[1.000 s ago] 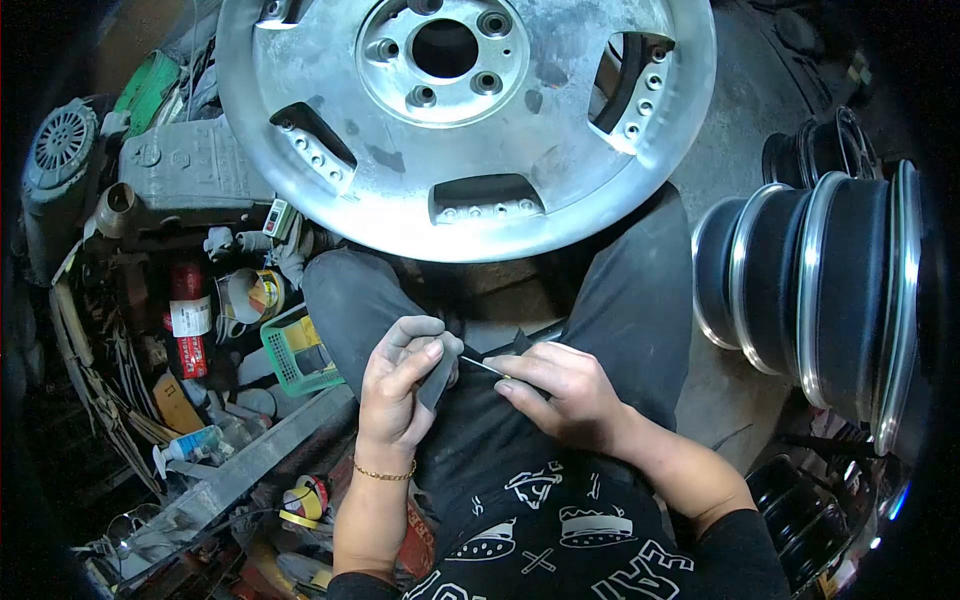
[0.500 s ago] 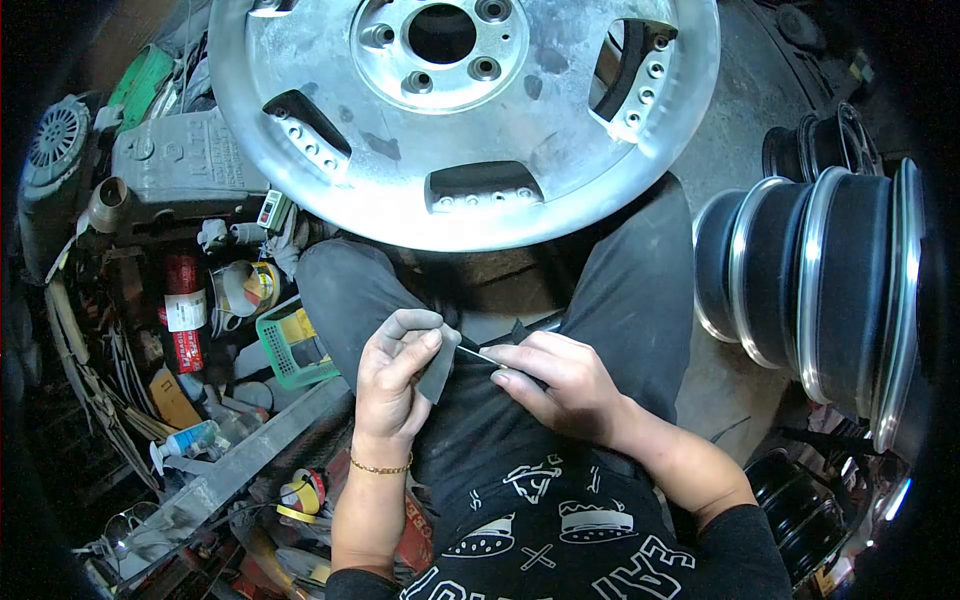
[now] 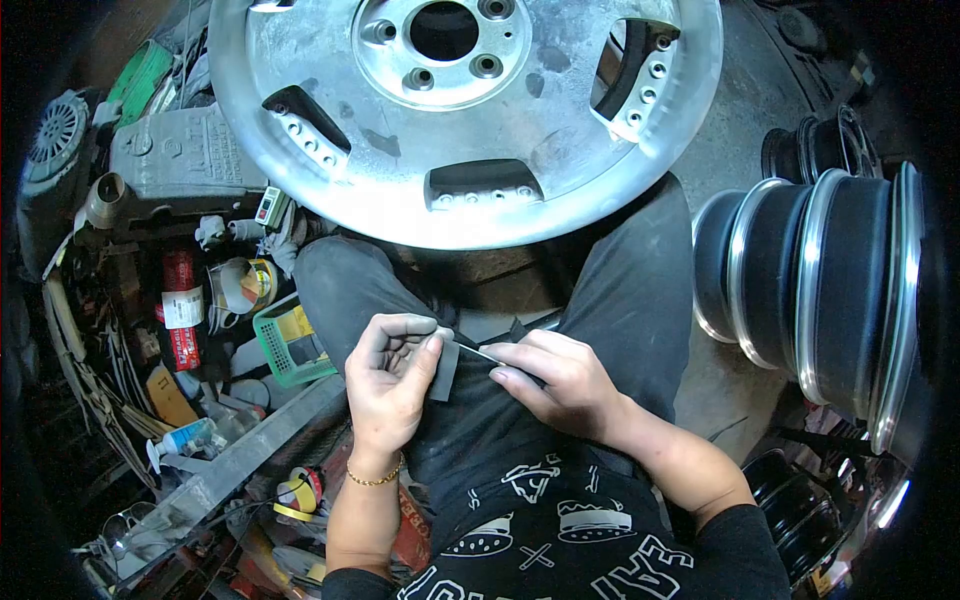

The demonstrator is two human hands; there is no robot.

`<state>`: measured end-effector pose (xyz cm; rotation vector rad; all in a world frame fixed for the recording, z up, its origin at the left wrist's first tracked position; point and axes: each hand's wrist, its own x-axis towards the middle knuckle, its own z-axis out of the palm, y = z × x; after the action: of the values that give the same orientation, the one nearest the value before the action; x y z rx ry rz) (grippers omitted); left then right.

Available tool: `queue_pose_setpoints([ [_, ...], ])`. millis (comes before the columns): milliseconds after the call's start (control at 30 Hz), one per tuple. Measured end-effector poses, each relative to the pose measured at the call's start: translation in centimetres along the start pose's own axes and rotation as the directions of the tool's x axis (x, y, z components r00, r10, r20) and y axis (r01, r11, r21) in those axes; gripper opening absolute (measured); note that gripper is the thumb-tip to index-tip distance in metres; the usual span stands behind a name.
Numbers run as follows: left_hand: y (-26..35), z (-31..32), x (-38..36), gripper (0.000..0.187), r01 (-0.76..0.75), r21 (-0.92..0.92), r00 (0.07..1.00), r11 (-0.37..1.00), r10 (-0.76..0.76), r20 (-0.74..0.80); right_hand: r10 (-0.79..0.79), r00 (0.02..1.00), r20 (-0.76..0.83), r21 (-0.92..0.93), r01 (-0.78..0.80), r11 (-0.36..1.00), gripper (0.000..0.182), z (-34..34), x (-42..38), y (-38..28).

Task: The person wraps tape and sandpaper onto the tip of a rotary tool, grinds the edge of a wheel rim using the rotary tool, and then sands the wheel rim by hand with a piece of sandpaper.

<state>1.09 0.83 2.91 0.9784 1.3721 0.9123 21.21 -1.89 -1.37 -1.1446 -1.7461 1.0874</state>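
Observation:
My left hand (image 3: 392, 372) pinches a small grey strip that looks like sandpaper (image 3: 445, 373) between thumb and fingers; it hangs down beside the thumb. A thin metal rod (image 3: 482, 354) is gripped in my right hand (image 3: 562, 372), its tip pointing left toward the strip. The rod's rear part is hidden inside the right hand. Both hands are close together above my lap. Just beyond them, a large bare-metal wheel rim (image 3: 480, 135) stands tilted toward me, with bolt holes round its hub and dark window openings.
Several wheel rims with dark barrels (image 3: 850, 290) are lined up at the right. To my left are a green basket (image 3: 285, 350), a red can (image 3: 180, 270), a spray bottle (image 3: 185, 440) and a long metal beam (image 3: 230, 460). A grey moulded cover (image 3: 185, 155) lies behind them.
My left hand has shifted slightly left and turned, so the grey strip hangs more upright with its face in view. The right hand and rod have barely moved.

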Motion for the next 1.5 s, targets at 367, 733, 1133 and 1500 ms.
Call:
queue_pose_setpoints([
  [367,0.4,0.0,-0.1,0.012,-0.07,0.184,0.994,0.98,0.053,0.096,0.02,1.0,0.003,-0.01,-0.02,1.0,0.026,0.4,-0.4,0.4],
  [733,-0.1,0.8,-0.7,0.034,-0.104,0.178,0.988,0.979,0.081,0.128,0.066,0.998,-0.014,0.069,-0.064,0.996,0.021,-0.2,0.0,-0.6],
  [1133,2.4,1.0,-1.7,0.031,-0.039,0.185,0.977,0.982,-0.002,0.215,0.022,1.0,-0.001,0.214,-0.022,0.977,0.013,-0.7,-0.1,-0.9],
  [1500,2.2,1.0,-1.1,0.008,-0.311,0.291,0.93,0.905,0.227,0.29,0.136,0.99,0.035,0.287,-0.14,0.948,0.013,-1.1,0.0,-1.6],
])
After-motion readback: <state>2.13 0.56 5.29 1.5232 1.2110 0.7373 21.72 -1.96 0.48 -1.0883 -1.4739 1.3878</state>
